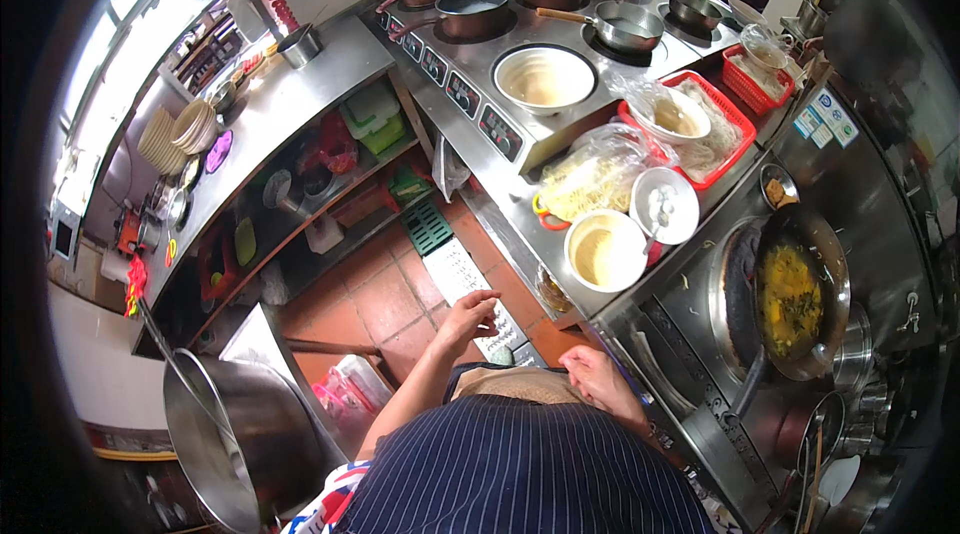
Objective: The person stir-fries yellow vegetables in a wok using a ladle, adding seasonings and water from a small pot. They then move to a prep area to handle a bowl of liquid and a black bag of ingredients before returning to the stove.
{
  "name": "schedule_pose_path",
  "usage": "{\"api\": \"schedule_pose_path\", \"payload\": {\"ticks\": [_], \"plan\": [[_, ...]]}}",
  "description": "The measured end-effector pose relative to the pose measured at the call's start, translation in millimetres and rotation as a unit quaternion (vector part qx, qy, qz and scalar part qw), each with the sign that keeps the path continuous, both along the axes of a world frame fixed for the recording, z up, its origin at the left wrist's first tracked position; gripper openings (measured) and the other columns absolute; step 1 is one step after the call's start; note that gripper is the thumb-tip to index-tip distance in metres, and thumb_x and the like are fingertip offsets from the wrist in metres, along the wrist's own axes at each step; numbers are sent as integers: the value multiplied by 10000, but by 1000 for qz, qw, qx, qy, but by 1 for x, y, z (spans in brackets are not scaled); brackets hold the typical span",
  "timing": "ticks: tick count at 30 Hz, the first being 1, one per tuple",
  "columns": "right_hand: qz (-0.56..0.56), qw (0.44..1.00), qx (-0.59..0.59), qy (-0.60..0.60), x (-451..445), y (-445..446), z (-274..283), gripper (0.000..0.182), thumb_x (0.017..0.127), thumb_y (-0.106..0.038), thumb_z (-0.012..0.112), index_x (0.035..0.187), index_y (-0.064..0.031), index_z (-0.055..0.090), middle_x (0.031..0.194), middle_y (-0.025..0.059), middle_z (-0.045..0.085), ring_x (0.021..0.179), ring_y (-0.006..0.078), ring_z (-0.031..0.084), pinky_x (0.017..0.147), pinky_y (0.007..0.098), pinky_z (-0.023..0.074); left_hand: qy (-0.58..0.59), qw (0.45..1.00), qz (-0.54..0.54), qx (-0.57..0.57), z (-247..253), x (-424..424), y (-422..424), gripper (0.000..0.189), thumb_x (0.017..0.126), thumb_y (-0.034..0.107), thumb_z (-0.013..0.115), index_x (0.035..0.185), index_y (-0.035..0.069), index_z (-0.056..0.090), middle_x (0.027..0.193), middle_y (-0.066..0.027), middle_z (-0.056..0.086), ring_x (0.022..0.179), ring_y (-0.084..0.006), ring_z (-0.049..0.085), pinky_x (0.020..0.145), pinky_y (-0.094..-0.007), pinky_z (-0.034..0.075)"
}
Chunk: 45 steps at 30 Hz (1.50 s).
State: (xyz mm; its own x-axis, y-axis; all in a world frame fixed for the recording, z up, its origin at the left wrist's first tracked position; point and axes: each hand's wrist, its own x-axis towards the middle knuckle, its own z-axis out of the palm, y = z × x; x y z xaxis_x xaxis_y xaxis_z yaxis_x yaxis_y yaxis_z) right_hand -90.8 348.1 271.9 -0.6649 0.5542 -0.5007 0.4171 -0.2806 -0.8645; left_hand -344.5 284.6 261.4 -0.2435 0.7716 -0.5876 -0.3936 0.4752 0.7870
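Observation:
Both hands hang in front of my waist, over a dark pinstriped apron [525, 466]. My left hand [471, 320] is held out above the tiled floor, fingers loosely bent, with nothing seen in it. My right hand [598, 378] is beside the apron with its fingers curled in and no object showing. To its right, a wok [840, 286] rests by a burner ring [718, 294], holding yellow food with dark greens in liquid. Closest on the counter corner are a pale bowl [585, 275] and a white bowl [679, 230] with white contents and a spoon.
A plastic bag of noodles [589, 174] lies behind the bowls, near a red basket [739, 133]. Several pans stand on the cooktop [480, 58], including a wooden-handled saucepan [630, 28]. At lower left is a large steel pot [277, 429]. Stacked bowls [161, 144] line the left counter.

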Motion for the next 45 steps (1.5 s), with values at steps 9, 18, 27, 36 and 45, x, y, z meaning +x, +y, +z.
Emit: {"api": "schedule_pose_path", "payload": {"ticks": [9,18,27,36,45], "plan": [[25,999,16,18,-152,81,31,169,904,-165,476,955,-26,558,632,0,507,416,42,433,357,182,351,-7,997,76,-4,-10,-141,22,292,898,191,488,1153,49,504,807,-40,546,694,-131,567,633,-288,538],[-332,913,-38,234,-196,254,48,181,891,-185,496,950,-34,575,660,4,534,451,57,484,372,185,399,-4,1000,5,-7,-4,-205,136,280,894,176,489,1145,52,508,813,-45,570,716,-142,585,647,-302,537],[-379,905,-119,155,-266,318,8,487,849,-428,536,1147,-58,431,796,95,578,461,107,522,342,206,421,19,995,-86,45,25,-242,298,417,905,263,505,1229,9,436,914,-72,579,744,-150,587,665,-297,526],[-438,885,-85,130,-303,338,-19,305,873,-271,473,963,19,500,668,79,570,384,105,479,298,231,413,-22,991,-131,6,0,-237,374,452,861,363,557,1100,-4,443,911,-132,563,765,-263,630,662,-391,545],[-481,865,4,146,-288,240,30,286,867,-259,502,992,-2,511,680,43,577,440,103,505,376,236,418,-42,971,-230,60,30,-239,359,297,808,38,467,1094,-42,476,1015,-156,563,830,-285,606,660,-435,544]]}}
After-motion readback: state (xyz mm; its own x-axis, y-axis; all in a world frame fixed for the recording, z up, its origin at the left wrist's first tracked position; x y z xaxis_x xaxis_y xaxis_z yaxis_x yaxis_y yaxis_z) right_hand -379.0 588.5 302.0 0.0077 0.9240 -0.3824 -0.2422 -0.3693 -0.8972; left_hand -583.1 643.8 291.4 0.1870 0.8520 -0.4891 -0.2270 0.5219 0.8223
